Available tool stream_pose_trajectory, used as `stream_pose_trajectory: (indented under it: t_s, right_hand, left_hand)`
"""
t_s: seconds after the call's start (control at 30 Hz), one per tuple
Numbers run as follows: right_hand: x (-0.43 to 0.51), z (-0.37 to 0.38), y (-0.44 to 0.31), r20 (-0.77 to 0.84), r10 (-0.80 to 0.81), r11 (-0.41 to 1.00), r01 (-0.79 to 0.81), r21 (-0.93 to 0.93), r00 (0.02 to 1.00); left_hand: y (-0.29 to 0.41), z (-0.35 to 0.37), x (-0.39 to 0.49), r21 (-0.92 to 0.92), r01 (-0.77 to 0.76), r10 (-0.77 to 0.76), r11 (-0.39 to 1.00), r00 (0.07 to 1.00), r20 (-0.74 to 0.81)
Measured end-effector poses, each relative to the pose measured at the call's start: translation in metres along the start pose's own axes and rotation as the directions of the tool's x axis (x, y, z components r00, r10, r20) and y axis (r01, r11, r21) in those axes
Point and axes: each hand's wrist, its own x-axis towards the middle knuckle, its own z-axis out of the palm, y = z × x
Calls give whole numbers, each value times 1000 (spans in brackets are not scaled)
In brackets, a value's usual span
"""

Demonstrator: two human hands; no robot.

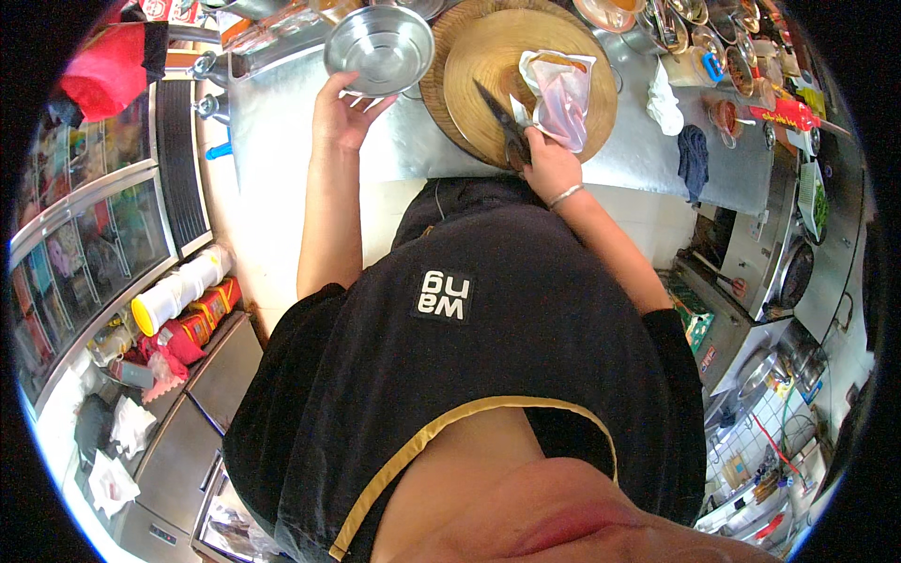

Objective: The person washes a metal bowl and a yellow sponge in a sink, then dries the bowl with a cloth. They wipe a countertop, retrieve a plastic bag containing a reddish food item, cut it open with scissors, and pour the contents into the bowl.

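Observation:
My left hand (350, 112) holds a shiny stainless steel bowl (380, 49) by its near rim, thumb at the edge and fingers beneath. No contents show in the bowl. To the right, my right hand (554, 167) is at the handles of black scissors (501, 112), whose blades point away and to the left over a round wooden chopping board (468, 63). A white and pinkish plastic pouch (559, 102) lies on the board, touching or very near my right fingers; I cannot tell whether they also grip it. Something brown shows at its far end.
Beneath the board is a steel worktable (281, 119). A crumpled white cloth or tissue (664, 102) and a dark cloth (693, 158) lie to the right. Several seasoning containers (739, 70) crowd the far right. A glass-door cabinet (91, 232) stands at left.

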Motion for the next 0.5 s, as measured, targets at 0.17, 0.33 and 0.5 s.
stream_pose_trajectory:
  t_s: [0.17,0.33,0.5]
  right_hand:
    - [-37,-41,-5,161,27,895,-95,435,987]
    - [-94,-68,12,138,339,745,-355,565,931]
    - [-131,-55,13,111,555,405,-384,830,825]
  left_hand:
    - [-4,26,36,221,85,-120,971,981,151]
    - [-36,62,77,515,134,-261,847,948,182]
    - [-70,86,93,640,116,-299,759,936,185]
